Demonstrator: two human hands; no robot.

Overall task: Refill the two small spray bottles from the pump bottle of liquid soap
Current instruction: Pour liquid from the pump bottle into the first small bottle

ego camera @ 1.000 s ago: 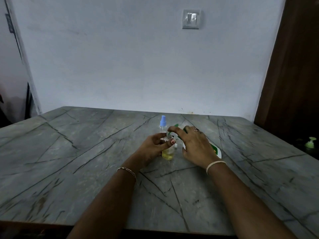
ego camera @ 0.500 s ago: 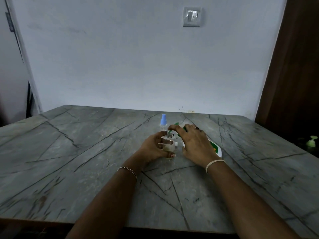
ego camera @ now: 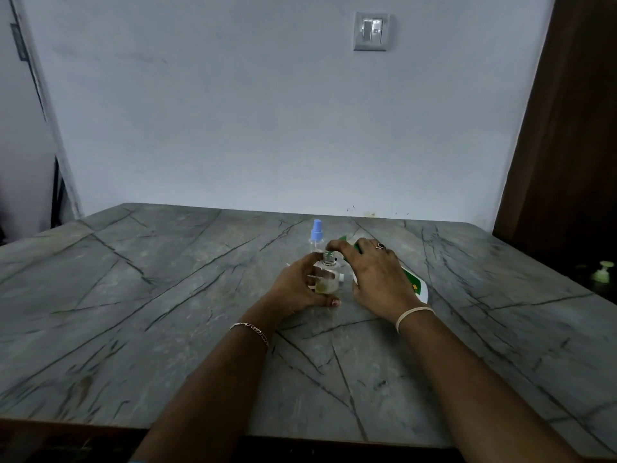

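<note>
On a grey, dark-veined table (ego camera: 167,295) against a pale wall, two hands close in on an uncapped spray bottle (ego camera: 329,277).

The clear bottle, a little yellowish liquid in its base, stands mid-table in the grip of the left hand (ego camera: 297,289). The right hand (ego camera: 377,275) wraps over the white-and-green pump bottle (ego camera: 417,287), tilted with its green spout at the open neck. Just behind stands the second spray bottle (ego camera: 316,233), blue top on. A light switch (ego camera: 371,31) sits high on the wall.

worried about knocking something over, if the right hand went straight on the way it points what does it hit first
Likely the blue-capped spray bottle, just past the fingertips of the right hand, though depth is unclear.
</note>
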